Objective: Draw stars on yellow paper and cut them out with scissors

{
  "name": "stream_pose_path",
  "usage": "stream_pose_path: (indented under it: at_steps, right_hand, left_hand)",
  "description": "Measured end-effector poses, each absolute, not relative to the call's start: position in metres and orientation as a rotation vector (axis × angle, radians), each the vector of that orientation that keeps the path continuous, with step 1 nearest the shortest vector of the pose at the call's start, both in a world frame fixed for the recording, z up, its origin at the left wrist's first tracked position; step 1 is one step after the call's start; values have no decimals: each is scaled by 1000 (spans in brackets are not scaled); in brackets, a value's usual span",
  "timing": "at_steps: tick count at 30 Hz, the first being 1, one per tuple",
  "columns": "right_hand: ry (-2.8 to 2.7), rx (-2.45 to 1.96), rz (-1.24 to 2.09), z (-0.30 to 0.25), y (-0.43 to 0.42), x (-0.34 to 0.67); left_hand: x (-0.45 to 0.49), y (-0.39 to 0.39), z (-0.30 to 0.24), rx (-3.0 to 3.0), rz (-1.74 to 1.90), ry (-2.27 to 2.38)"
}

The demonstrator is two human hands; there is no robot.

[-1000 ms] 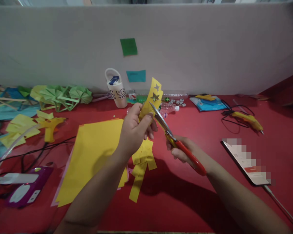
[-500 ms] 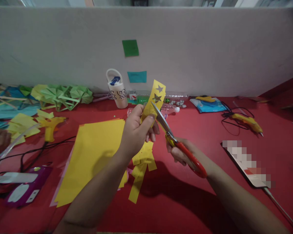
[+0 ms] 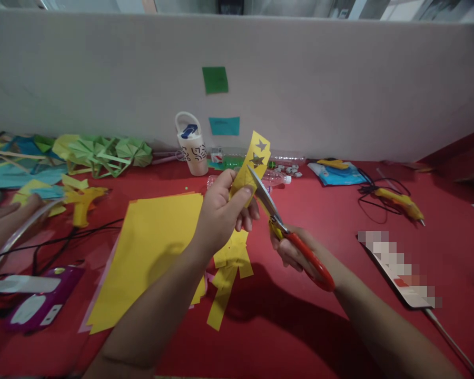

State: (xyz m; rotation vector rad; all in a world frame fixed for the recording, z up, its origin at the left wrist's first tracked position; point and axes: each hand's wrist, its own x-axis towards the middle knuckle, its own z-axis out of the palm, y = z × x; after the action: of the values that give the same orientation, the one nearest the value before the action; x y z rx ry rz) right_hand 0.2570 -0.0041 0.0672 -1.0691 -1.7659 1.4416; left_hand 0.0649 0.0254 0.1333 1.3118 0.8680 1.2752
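Observation:
My left hand [image 3: 221, 213] pinches a yellow paper strip [image 3: 252, 164] with two star-shaped holes and holds it upright above the red table [image 3: 332, 210]. My right hand [image 3: 294, 250] grips red-handled scissors [image 3: 284, 231]; the blades point up and left and meet the strip's right edge. Yellow paper scraps [image 3: 229, 271] lie on the table under my hands. A stack of yellow sheets [image 3: 150, 252] lies to their left.
Another person's hand [image 3: 3, 223] reaches in at the left edge. Around lie a yellow glue gun [image 3: 81, 202], a second glue gun [image 3: 398, 202] with cable, a white bottle [image 3: 191, 145], green folded paper [image 3: 106, 152], a purple device [image 3: 43, 305] and a phone [image 3: 398, 268].
The other person's hand has come in from the left edge and moved further over the table. My hands, the strip and the scissors have barely shifted.

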Motion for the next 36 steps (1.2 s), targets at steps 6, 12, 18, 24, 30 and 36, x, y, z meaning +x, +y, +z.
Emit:
stream_pose_path:
  at_steps: [6, 12, 18, 24, 30, 36]
  right_hand:
    - [-1790, -1045, 1409, 74, -6, 256]
    - [-1747, -1053, 1437, 73, -5, 256]
    - [-1711, -1065, 1458, 68, -3, 257]
    - [-1719, -1053, 1468, 67, -3, 259]
    - [-1693, -1069, 1497, 70, -4, 257]
    - [-1669, -1122, 1526, 68, -3, 258]
  left_hand:
    - [65, 24, 135, 1305, 1265, 888]
    - [64, 24, 133, 1311, 1281, 882]
    - [65, 26, 133, 1312, 1293, 873]
    - [64, 25, 133, 1308, 1295, 874]
    - [64, 26, 132, 1308, 1293, 860]
    - [64, 27, 133, 1306, 1286, 853]
